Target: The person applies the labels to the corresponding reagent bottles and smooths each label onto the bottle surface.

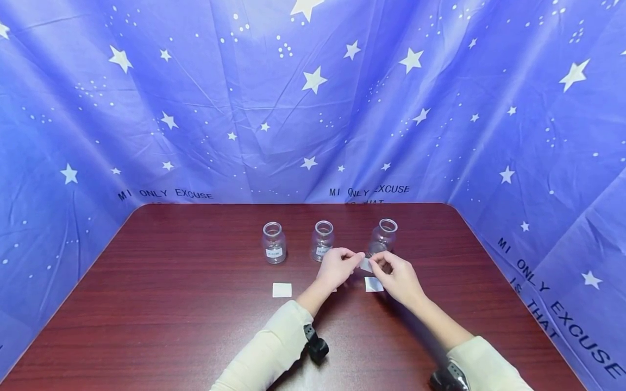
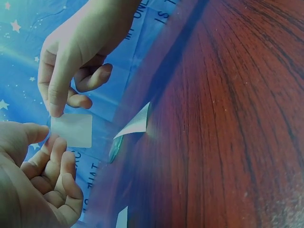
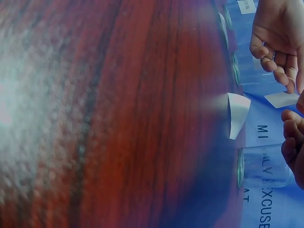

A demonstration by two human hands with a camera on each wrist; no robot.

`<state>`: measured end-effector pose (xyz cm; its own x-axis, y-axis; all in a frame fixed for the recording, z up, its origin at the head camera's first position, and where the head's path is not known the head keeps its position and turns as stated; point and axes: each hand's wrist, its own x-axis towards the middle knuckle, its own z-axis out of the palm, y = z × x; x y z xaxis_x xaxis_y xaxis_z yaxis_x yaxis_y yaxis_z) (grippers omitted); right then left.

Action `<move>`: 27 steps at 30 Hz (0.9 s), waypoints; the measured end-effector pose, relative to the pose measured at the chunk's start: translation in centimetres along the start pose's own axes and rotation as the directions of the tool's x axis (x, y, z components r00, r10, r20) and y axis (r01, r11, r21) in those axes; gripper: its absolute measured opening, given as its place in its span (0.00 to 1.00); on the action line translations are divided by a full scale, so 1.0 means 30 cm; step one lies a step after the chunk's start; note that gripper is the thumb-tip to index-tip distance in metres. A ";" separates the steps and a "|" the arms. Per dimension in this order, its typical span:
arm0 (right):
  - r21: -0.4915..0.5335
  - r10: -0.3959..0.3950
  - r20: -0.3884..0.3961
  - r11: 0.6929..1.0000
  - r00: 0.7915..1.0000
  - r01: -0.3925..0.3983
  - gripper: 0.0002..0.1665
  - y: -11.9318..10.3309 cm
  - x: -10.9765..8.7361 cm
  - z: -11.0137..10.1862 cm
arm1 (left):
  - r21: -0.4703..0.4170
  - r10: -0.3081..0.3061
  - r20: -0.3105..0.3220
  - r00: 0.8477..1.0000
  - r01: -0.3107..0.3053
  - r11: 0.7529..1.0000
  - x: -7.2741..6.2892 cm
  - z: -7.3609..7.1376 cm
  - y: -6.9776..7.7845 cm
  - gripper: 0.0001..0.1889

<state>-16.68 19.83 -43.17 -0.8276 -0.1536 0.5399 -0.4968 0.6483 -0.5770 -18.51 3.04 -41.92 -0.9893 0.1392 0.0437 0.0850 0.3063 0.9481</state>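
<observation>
Both hands meet over the table in front of the right-hand glass jar point(image 1: 384, 237), with a small white sticker point(image 1: 365, 264) between them. In the left wrist view, thumb and finger of my left hand point(image 2: 40, 175) pinch one edge of the sticker point(image 2: 73, 130). My right hand point(image 1: 400, 278) pinches its upper corner. Just below lies a curled, shiny piece of backing paper point(image 1: 374, 284). Behind my left hand point(image 1: 336, 270) stands the middle glass jar point(image 1: 323, 231), bearing a printed label partly hidden by the hand.
A third glass jar point(image 1: 274, 239) with a printed label stands at left. Before it lies a white paper piece point(image 1: 282, 290); another shows barely past the left wrist. The jars have no lids on. A blue starry curtain point(image 1: 274, 108) hangs behind the dark red wooden table point(image 1: 171, 304).
</observation>
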 end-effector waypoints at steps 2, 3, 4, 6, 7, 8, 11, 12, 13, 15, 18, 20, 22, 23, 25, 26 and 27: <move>-0.016 -0.017 -0.007 1.000 1.000 0.017 0.02 0.000 0.000 0.002 | -0.001 -0.002 0.005 1.000 0.002 1.000 0.004 0.001 -0.004 0.15; -0.027 -0.028 -0.010 0.999 1.000 0.028 0.02 0.000 0.000 0.003 | 0.001 0.002 0.006 1.000 -0.002 1.000 0.005 0.001 -0.005 0.15; -0.037 -0.038 -0.012 0.999 0.999 0.038 0.03 -0.001 0.000 0.004 | 0.001 0.003 0.009 1.000 -0.003 1.000 0.006 0.001 -0.006 0.15; -0.053 -0.058 -0.013 0.997 0.998 0.057 0.05 -0.003 0.000 0.006 | -0.001 0.009 0.011 1.000 -0.009 1.000 0.008 0.000 -0.008 0.15; -0.060 -0.066 -0.012 0.996 0.998 0.065 0.05 -0.004 0.000 0.006 | -0.003 0.007 0.012 1.000 -0.007 1.000 0.009 -0.001 -0.008 0.15; -0.067 -0.076 -0.013 0.995 0.997 0.075 0.05 -0.005 -0.001 0.006 | -0.007 0.005 0.013 1.000 -0.005 1.000 0.009 -0.002 -0.008 0.15; -0.083 -0.101 -0.017 0.992 0.995 0.099 0.06 -0.008 -0.001 0.007 | -0.016 -0.002 0.014 1.000 0.002 1.000 0.010 -0.004 -0.009 0.16; -0.091 -0.111 -0.019 0.990 0.994 0.109 0.06 -0.009 -0.002 0.007 | -0.017 -0.004 0.013 1.000 0.005 1.000 0.011 -0.003 -0.009 0.16; -0.101 -0.119 -0.020 0.988 0.993 0.117 0.06 -0.009 -0.002 0.007 | -0.017 -0.005 0.012 1.000 0.005 1.000 0.011 -0.003 -0.010 0.16; -0.119 -0.134 -0.021 0.984 0.991 0.130 0.06 -0.009 -0.003 0.008 | -0.013 -0.011 0.010 1.000 0.011 1.000 0.012 -0.001 -0.010 0.16; -0.129 -0.146 -0.010 0.981 0.989 0.144 0.06 -0.009 -0.004 0.008 | -0.013 -0.015 0.004 1.000 0.015 1.000 0.013 0.003 -0.010 0.13; -0.130 -0.146 0.002 0.981 0.989 0.145 0.06 -0.009 -0.005 0.009 | -0.016 -0.024 0.002 1.000 0.024 1.000 0.013 0.006 -0.009 0.11; -0.128 -0.144 0.012 0.981 0.990 0.144 0.04 -0.010 -0.006 0.010 | -0.020 -0.027 -0.001 1.000 0.027 0.999 0.013 0.007 -0.008 0.10; -0.129 -0.143 0.015 0.981 0.990 0.143 0.04 -0.010 -0.006 0.010 | -0.017 -0.028 0.000 1.000 0.028 0.999 0.013 0.008 -0.007 0.09; -0.134 -0.140 0.014 0.981 0.990 0.141 0.04 -0.010 -0.007 0.011 | -0.013 -0.035 0.001 0.999 0.035 0.999 0.012 0.008 -0.005 0.09; -0.136 -0.138 0.011 0.981 0.990 0.138 0.04 -0.011 -0.007 0.012 | -0.012 -0.038 0.003 0.999 0.038 0.999 0.012 0.007 -0.004 0.09; -0.137 -0.133 0.009 0.982 0.991 0.133 0.05 -0.011 -0.007 0.012 | -0.010 -0.040 0.003 0.999 0.040 0.999 0.012 0.007 -0.003 0.09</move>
<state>-16.44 19.38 -43.32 -0.7565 -0.2454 0.6063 -0.5619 0.7182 -0.4105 -18.86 3.26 -42.07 -0.9915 0.1298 0.0045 0.0439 0.3021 0.9523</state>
